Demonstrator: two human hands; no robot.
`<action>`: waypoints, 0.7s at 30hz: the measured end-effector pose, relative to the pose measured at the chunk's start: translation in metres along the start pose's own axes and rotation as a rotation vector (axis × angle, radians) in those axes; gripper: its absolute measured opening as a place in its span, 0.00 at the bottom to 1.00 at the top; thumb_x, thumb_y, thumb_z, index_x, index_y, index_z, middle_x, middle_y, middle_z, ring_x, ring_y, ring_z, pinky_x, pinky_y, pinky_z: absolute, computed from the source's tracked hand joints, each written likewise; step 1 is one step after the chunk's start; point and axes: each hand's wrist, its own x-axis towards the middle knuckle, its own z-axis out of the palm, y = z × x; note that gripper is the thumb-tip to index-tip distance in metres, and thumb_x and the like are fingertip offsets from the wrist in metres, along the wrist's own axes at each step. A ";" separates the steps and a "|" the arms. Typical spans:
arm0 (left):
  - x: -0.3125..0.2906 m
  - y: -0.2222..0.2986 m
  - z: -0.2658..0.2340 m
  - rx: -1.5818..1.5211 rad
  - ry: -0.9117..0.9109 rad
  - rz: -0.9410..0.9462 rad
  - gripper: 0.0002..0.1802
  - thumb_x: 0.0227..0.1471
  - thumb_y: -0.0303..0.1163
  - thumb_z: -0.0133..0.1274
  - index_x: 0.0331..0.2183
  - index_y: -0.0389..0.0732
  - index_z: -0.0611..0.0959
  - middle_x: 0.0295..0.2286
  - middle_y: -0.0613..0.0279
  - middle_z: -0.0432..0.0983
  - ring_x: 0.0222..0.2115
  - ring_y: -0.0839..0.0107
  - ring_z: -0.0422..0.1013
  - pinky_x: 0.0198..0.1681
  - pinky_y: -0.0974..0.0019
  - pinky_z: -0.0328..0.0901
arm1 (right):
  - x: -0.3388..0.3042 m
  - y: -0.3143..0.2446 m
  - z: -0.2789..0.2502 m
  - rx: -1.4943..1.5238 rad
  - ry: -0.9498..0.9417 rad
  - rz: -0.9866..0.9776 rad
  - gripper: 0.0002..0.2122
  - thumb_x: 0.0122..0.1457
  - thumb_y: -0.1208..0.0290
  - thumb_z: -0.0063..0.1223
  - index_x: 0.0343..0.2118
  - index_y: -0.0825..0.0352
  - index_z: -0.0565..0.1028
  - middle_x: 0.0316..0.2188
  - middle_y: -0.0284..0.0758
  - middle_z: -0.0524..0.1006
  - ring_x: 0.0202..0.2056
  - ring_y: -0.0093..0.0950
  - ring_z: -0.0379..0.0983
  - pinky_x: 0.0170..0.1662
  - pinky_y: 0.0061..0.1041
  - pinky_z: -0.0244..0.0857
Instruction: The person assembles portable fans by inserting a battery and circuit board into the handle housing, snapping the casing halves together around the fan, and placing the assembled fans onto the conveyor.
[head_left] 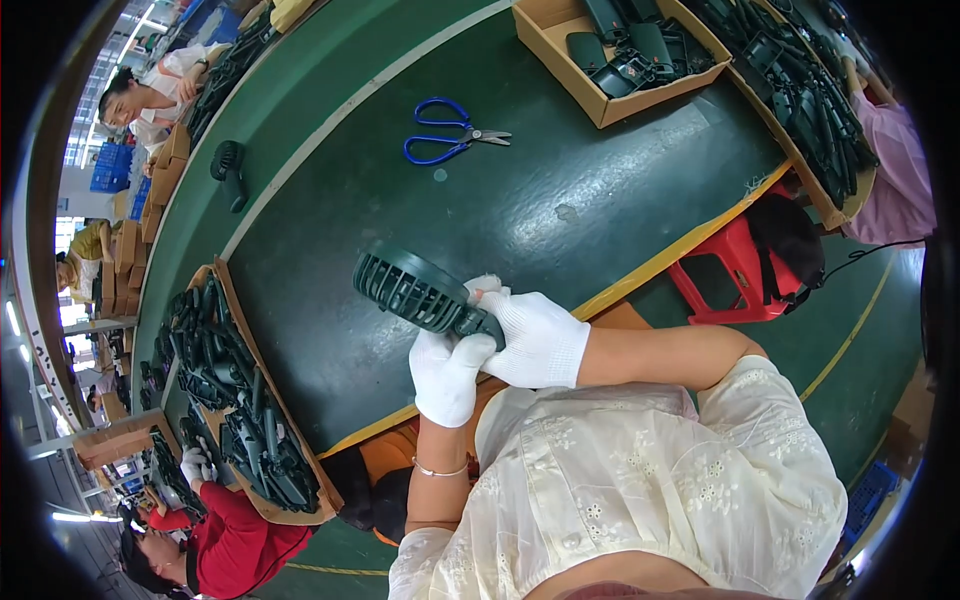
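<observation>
A dark green handheld fan (408, 290) with a slatted round head is held above the near edge of the green work table (360, 210). White-gloved, my left hand (447, 375) closes round the fan from below, near where the head meets the handle. My right hand (535, 335), gloved as well, wraps the handle (484, 326) from the right. Both hands touch each other at the grip. The fan's head points up and to the left, its slats showing. Some fingers are hidden behind the handle and the gloves.
Blue-handled scissors (455, 133) lie partly opened beyond the fan. Another fan (229, 172) rests on the far strip. Cardboard boxes of dark parts stand at the left (240, 350), top (600, 105) and upper right (790, 150). A red stool (730, 270) and several co-workers surround the table.
</observation>
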 end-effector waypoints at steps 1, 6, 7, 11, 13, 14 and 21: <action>0.001 0.000 0.000 -0.003 0.024 0.001 0.32 0.46 0.30 0.60 0.53 0.31 0.73 0.51 0.45 0.73 0.52 0.56 0.72 0.58 0.57 0.65 | 0.003 -0.003 0.000 -0.042 -0.010 0.032 0.19 0.55 0.64 0.59 0.48 0.66 0.72 0.35 0.50 0.79 0.38 0.49 0.78 0.42 0.38 0.73; 0.004 -0.001 0.004 0.005 0.081 0.022 0.33 0.51 0.36 0.61 0.54 0.29 0.72 0.50 0.46 0.74 0.51 0.57 0.72 0.58 0.58 0.65 | 0.012 -0.008 -0.007 -0.102 -0.036 0.071 0.18 0.55 0.61 0.58 0.45 0.66 0.72 0.33 0.50 0.79 0.37 0.49 0.77 0.42 0.39 0.72; 0.005 0.001 0.006 0.034 0.117 0.037 0.31 0.54 0.40 0.60 0.52 0.28 0.72 0.50 0.44 0.74 0.49 0.55 0.73 0.58 0.56 0.65 | 0.017 -0.006 -0.010 -0.059 -0.081 0.014 0.19 0.55 0.60 0.58 0.45 0.67 0.72 0.33 0.50 0.79 0.36 0.49 0.78 0.42 0.39 0.72; 0.015 0.006 -0.004 0.047 0.200 0.039 0.30 0.61 0.44 0.54 0.50 0.25 0.71 0.48 0.42 0.74 0.47 0.54 0.74 0.56 0.53 0.67 | 0.021 -0.015 -0.025 0.042 -0.229 -0.076 0.20 0.54 0.58 0.59 0.44 0.67 0.72 0.31 0.48 0.79 0.35 0.46 0.78 0.41 0.38 0.72; 0.022 0.013 -0.004 -0.119 0.398 0.011 0.26 0.65 0.44 0.49 0.48 0.27 0.71 0.43 0.46 0.75 0.45 0.55 0.75 0.53 0.50 0.71 | 0.019 -0.008 -0.022 0.041 -0.271 -0.076 0.17 0.58 0.59 0.58 0.41 0.69 0.73 0.27 0.43 0.79 0.26 0.37 0.79 0.33 0.33 0.73; 0.024 0.016 -0.011 -0.133 0.341 -0.011 0.24 0.65 0.42 0.49 0.48 0.28 0.71 0.43 0.46 0.76 0.45 0.55 0.75 0.52 0.51 0.71 | 0.019 -0.013 -0.024 0.160 -0.328 0.100 0.16 0.59 0.59 0.57 0.40 0.68 0.73 0.25 0.41 0.79 0.23 0.33 0.78 0.29 0.30 0.72; 0.047 0.034 -0.014 -0.170 0.230 -0.220 0.19 0.65 0.39 0.47 0.49 0.35 0.69 0.39 0.49 0.76 0.36 0.60 0.78 0.39 0.58 0.75 | 0.027 -0.013 -0.039 0.257 -0.345 0.246 0.15 0.65 0.57 0.49 0.35 0.66 0.74 0.20 0.33 0.77 0.18 0.24 0.74 0.22 0.25 0.67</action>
